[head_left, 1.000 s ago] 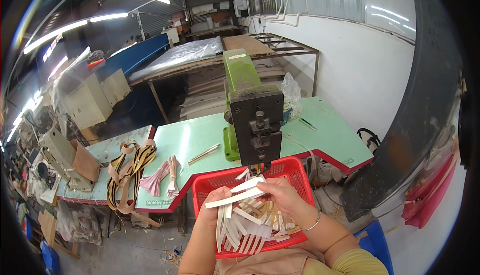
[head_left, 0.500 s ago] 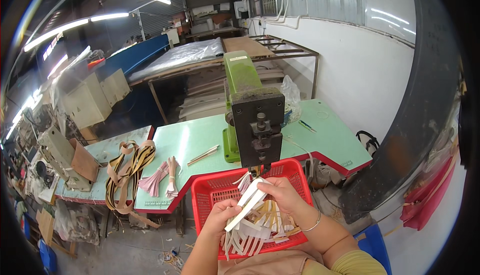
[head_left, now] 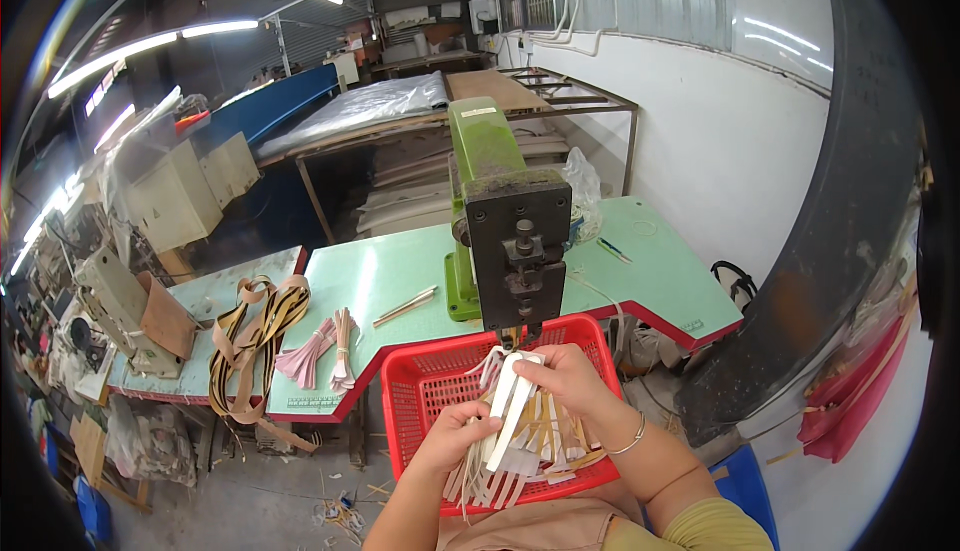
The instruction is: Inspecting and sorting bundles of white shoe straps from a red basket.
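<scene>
I see my right hand (head_left: 570, 381) at six o'clock, fingers pinched shut on the top of a cream strap (head_left: 510, 401) just under the green press (head_left: 505, 231). My left hand (head_left: 455, 436) grips its lower end, above the red basket (head_left: 430, 386) of straps at the bench (head_left: 400, 271) edge.

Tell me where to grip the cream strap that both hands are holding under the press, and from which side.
Grip the cream strap at mid-length, coming from the right as the right hand does. It stands nearly upright, its top at the press head, so the sides are open. The left hand steadies its lower end over the red basket.
</scene>
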Action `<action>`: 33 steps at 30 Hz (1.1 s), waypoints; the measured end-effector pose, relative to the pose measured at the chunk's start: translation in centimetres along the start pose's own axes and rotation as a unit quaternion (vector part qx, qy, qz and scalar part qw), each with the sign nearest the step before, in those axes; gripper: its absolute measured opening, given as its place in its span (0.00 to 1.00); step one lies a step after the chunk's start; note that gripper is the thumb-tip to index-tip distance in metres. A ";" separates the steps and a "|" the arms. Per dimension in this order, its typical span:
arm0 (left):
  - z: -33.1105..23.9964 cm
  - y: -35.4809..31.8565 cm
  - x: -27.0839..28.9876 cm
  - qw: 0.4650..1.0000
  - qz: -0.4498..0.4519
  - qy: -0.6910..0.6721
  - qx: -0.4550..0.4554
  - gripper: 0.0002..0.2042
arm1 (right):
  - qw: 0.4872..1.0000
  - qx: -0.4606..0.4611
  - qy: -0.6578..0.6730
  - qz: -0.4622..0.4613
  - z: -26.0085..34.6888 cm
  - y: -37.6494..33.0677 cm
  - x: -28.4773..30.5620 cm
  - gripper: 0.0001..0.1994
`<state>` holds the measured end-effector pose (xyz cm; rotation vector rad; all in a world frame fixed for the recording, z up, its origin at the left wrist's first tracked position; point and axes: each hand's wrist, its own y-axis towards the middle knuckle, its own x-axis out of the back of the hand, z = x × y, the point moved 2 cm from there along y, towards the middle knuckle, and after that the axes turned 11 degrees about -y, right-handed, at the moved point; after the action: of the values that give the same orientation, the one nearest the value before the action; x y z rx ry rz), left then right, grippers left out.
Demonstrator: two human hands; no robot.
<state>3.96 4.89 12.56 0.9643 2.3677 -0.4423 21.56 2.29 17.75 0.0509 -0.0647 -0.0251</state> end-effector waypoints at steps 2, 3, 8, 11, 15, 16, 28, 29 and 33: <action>-0.3 0.2 -0.3 0.996 0.006 0.084 0.002 0.04 | 1.000 -0.005 -0.018 0.000 0.3 0.2 0.3 0.10; -0.5 0.5 -0.3 0.991 0.034 0.123 -0.032 0.05 | 0.998 -0.002 -0.055 0.011 0.5 0.3 0.6 0.09; -3.5 3.1 -1.3 0.993 -0.038 0.101 -0.055 0.08 | 0.993 -0.011 -0.101 0.056 1.1 0.7 1.4 0.09; -3.3 4.4 -2.0 0.990 -0.019 0.119 -0.078 0.09 | 0.988 0.003 -0.133 0.075 0.8 1.0 1.7 0.10; -3.3 4.5 -2.6 0.987 -0.033 0.125 -0.095 0.07 | 0.984 -0.033 -0.163 0.068 0.7 0.9 2.0 0.10; -3.2 4.6 -2.7 0.983 -0.046 0.135 -0.114 0.07 | 0.983 -0.044 -0.168 0.066 0.3 0.8 2.1 0.10; -0.8 4.7 -2.7 0.964 -0.129 0.102 -0.207 0.06 | 0.999 -0.030 0.008 0.023 -3.6 -3.3 -0.3 0.07; -0.7 4.7 -2.9 0.966 -0.129 0.088 -0.209 0.06 | 0.999 -0.039 0.032 0.014 -4.1 -3.3 -0.1 0.07; -0.4 4.7 -3.5 0.965 -0.135 0.065 -0.214 0.05 | 0.999 -0.013 0.047 -0.013 -4.3 -3.6 0.3 0.07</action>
<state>9.26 6.42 14.45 0.4868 2.5737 0.0455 22.05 -1.06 13.32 0.0267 0.0296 -0.0486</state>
